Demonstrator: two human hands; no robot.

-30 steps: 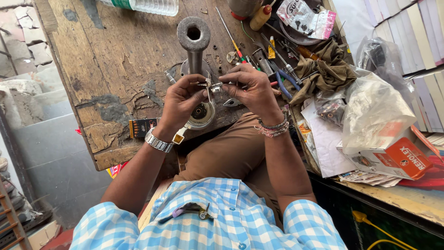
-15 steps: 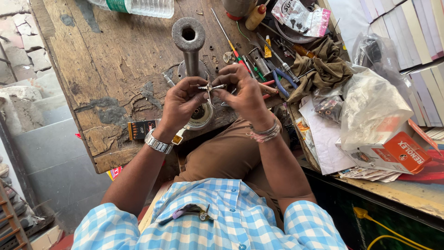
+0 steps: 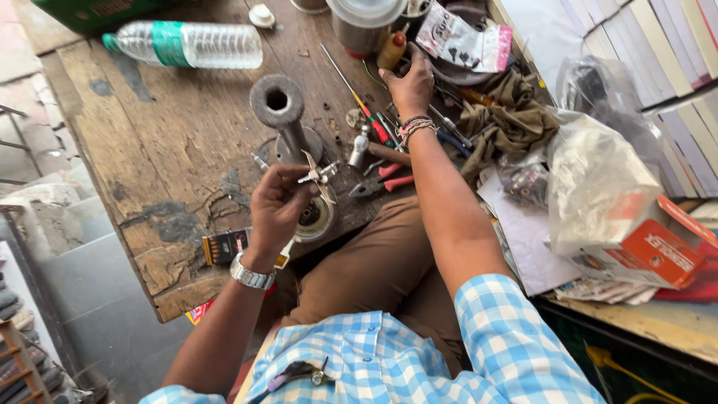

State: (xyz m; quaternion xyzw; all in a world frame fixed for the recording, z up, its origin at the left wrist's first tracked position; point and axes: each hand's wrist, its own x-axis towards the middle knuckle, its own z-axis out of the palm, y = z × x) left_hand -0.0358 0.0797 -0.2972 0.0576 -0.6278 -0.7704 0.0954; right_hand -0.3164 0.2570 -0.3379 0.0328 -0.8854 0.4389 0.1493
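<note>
My left hand pinches a small shiny metal part just above a round white holder on the wooden workbench. My right hand is stretched out to the far side of the bench, its fingers at a small yellowish bottle beside a metal can. Whether it grips the bottle I cannot tell. A tall metal post with a hollow round head stands just behind my left hand.
Screwdrivers and red-handled pliers lie between my hands. A plastic water bottle lies at the back left. At the right are a brown rag, plastic bags, an orange box and papers. A small dark box sits near the front edge.
My right hand has let go of the small metal part and reached away to the far side of the bench. My left hand still holds the part. The view has shifted.
</note>
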